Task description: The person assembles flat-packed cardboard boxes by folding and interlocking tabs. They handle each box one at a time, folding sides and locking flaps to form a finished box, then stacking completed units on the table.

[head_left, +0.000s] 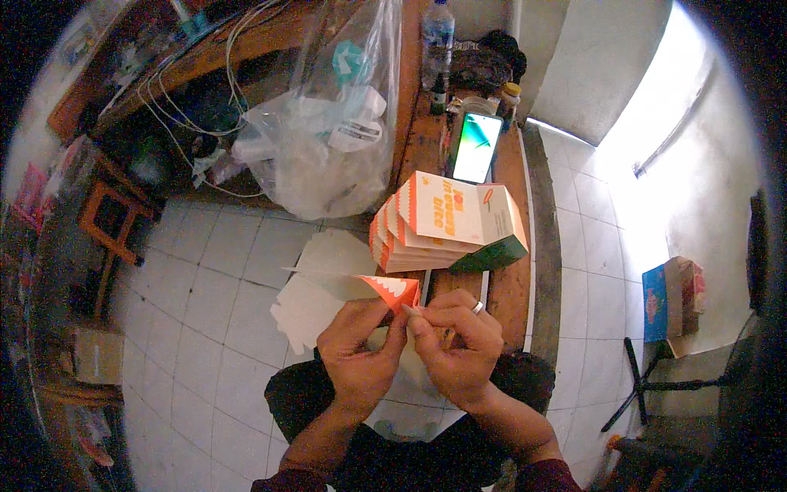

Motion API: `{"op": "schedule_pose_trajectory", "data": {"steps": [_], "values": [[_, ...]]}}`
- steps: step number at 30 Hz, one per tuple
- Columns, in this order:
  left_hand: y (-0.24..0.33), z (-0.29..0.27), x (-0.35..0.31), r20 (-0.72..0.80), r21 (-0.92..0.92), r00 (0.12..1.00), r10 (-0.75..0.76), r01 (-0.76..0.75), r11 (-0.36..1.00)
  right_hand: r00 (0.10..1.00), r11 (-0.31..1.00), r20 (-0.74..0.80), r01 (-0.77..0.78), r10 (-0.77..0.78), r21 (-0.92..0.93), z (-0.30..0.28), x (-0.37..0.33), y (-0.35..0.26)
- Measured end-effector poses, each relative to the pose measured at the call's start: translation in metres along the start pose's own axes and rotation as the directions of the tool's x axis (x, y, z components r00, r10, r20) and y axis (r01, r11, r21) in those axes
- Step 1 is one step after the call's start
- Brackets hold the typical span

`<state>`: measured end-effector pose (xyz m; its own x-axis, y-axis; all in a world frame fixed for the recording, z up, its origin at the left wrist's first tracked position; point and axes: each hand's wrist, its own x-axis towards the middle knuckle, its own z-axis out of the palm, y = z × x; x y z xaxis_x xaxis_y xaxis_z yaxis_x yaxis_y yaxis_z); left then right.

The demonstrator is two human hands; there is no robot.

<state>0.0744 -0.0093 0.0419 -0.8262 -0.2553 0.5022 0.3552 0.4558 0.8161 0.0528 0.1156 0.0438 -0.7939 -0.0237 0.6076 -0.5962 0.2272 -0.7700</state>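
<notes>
Over my lap, both hands work on an orange-and-white printed card carton, partly folded, with a pale flap reaching out to the left. My left hand is closed around its near side, thumb and fingers pinching the card. Against the same corner, the thumb and fingertips of my right hand press together; a ring is on one finger. My fingers hide the pinched edge. Just beyond sits a row of nested folded cartons, white with orange zigzag edges and a green side. Flat pale card blanks lie in a pile to the left.
A wooden bench runs away on the right, bearing a lit phone, a water bottle and a yellow-capped jar. A clear plastic bag hangs at the far left. Beside the right wall stands an open cardboard box.
</notes>
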Motion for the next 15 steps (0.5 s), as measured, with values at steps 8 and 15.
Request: {"op": "schedule_pose_trajectory", "data": {"steps": [8,15], "values": [[0.003,0.0,0.002,0.015,0.074,0.999,-0.034,0.033,0.997,1.0,1.0,-0.013,-0.009,0.009,0.007,0.002,0.0,0.004],[-0.007,-0.005,0.0,0.067,0.085,0.996,0.062,-0.067,0.994,0.999,0.998,0.032,0.005,-0.003,-0.07,0.01,-0.004,0.008]]}}
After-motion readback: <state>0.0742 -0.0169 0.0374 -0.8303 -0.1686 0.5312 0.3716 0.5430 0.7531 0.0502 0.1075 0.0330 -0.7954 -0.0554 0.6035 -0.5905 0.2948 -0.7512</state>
